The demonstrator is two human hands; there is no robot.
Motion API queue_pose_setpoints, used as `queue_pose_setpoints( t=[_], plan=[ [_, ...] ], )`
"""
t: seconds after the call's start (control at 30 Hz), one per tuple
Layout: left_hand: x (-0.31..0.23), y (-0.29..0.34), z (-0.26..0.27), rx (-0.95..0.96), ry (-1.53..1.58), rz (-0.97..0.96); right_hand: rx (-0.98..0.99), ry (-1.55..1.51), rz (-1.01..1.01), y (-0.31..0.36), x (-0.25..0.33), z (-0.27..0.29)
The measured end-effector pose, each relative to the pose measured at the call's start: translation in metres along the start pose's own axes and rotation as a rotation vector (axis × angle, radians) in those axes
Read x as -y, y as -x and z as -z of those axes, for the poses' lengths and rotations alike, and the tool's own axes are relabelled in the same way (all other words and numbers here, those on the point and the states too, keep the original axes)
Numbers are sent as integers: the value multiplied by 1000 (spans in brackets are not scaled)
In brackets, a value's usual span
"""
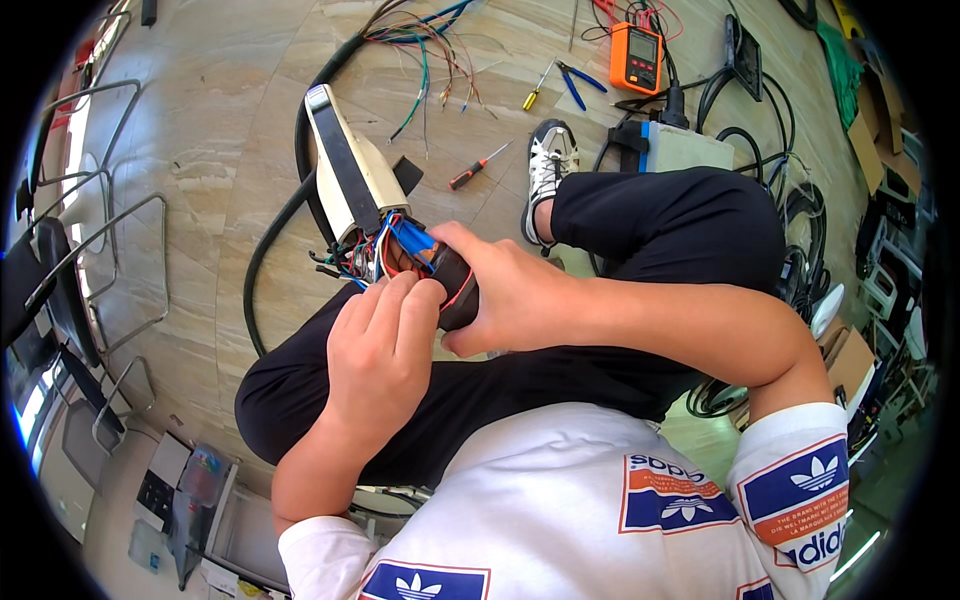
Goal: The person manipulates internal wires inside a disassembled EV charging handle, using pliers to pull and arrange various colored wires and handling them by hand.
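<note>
A long beige-and-black housing point(350, 165) lies in front of me, its near end open with a bundle of coloured wires point(385, 248) spilling out. My right hand point(515, 290) wraps round a dark cylindrical part point(459, 290) joined to that end, thumb and fingers on opposite sides. Close against it, my left hand point(385, 335) has its fingers curled and pinched at the wires beside the cylinder. The fingertips are partly hidden, so what exactly they pinch does not show. A thin red wire crosses the cylinder's face.
A red-and-black screwdriver point(468, 178), a yellow screwdriver point(537, 88) and blue-handled pliers point(575, 84) lie on the tiled floor. Beyond are an orange multimeter point(636, 57) and a grey box point(690, 148) with cables. A thick black cable point(262, 265) curves at left, near metal-framed chairs point(150, 260).
</note>
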State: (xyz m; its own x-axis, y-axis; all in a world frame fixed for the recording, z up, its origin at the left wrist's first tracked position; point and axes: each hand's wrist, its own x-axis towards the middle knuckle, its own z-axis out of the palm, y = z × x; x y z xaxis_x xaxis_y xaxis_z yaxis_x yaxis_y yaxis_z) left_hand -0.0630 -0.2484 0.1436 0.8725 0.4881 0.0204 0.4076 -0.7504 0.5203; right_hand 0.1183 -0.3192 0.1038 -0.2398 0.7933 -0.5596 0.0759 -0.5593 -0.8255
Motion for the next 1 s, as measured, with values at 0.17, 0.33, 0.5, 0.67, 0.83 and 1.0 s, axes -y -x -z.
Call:
queue_pose_setpoints(
  t=[0.17,0.33,0.5,0.67,0.83,1.0],
  plan=[
    [-5,-3,6,67,-72,-22,-9,11,15,0,-2,-1],
    [-12,-5,12,128,-68,5,16,-10,-36,0,-1,-1],
    [4,7,5,43,122,46,16,-27,-38,1,0,0],
    [10,12,14,26,429,225,62,-2,-109,-2,5,1],
    [16,13,20,-28,568,369,5,-91,-19,-2,-5,-2],
    [18,15,19,-62,687,450,63,-27,-99,-2,3,1]
  ],
)
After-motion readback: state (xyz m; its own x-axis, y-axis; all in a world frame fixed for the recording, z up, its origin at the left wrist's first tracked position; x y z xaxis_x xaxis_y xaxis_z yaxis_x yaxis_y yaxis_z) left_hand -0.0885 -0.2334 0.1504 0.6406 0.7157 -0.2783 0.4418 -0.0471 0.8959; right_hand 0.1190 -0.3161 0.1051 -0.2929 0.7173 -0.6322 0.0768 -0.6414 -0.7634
